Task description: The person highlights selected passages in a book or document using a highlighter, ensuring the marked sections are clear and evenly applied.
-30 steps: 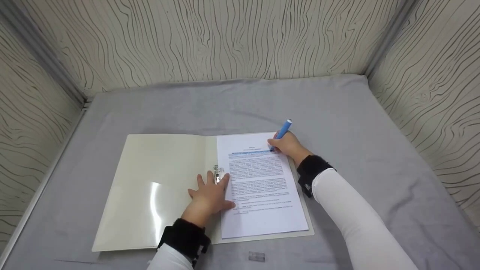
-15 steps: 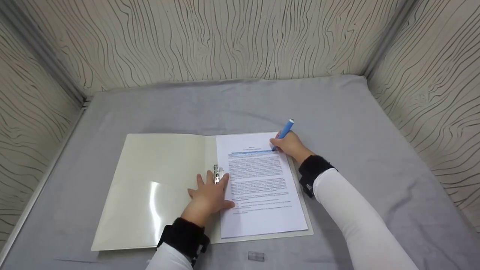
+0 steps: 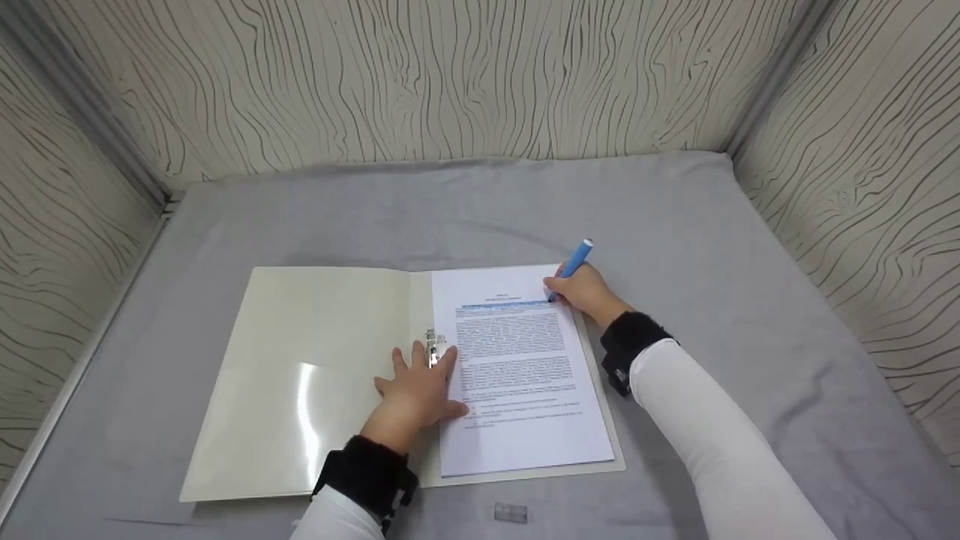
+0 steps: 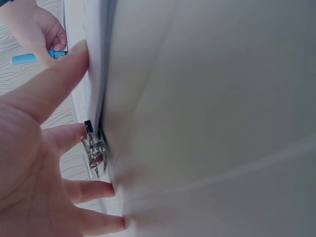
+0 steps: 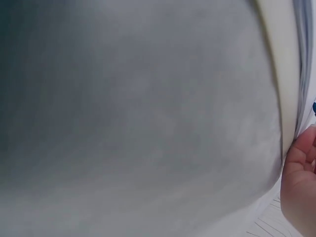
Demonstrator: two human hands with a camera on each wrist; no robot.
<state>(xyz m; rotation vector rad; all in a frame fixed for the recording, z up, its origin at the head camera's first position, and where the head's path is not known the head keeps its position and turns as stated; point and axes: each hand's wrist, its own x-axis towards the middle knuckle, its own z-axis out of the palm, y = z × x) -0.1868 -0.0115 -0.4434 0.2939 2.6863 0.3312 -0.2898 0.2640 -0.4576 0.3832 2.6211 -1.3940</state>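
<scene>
Marking of the page: judged barely begun. A blue band (image 3: 502,304) runs along the top of the uppermost text block; whether it covers 1 line or 2 I cannot tell. The text blocks below show no blue, so if the whole page is meant, most is outstanding.

The blue cylindrical marker with a pale end (image 3: 577,259) is in my right hand (image 3: 589,291), my fingers grasping it, its dark tip down at the band's right end, near the right margin of the white printed paper stack (image 3: 525,446). My left hand (image 3: 415,394) grasps nothing: fingers spread, thumb on the stack's left margin, fingertips beside the silver metal clip (image 3: 433,346) at the spine of the open cream glossy folder (image 3: 322,322).

Edges: beyond the tip only a narrow margin is left before the stack's right side; the next stroke would seem to call for a return leftward. A strip of folder shows past the stack's right and near sides. My left thumb lies close to the start of the lower lines and could obstruct them.

Room: grey cloth (image 3: 480,217) lies open beyond the folder's far edge and to its right, where my right forearm crosses. 1 small translucent grey piece (image 3: 511,513) rests just off the near edge.
</scene>
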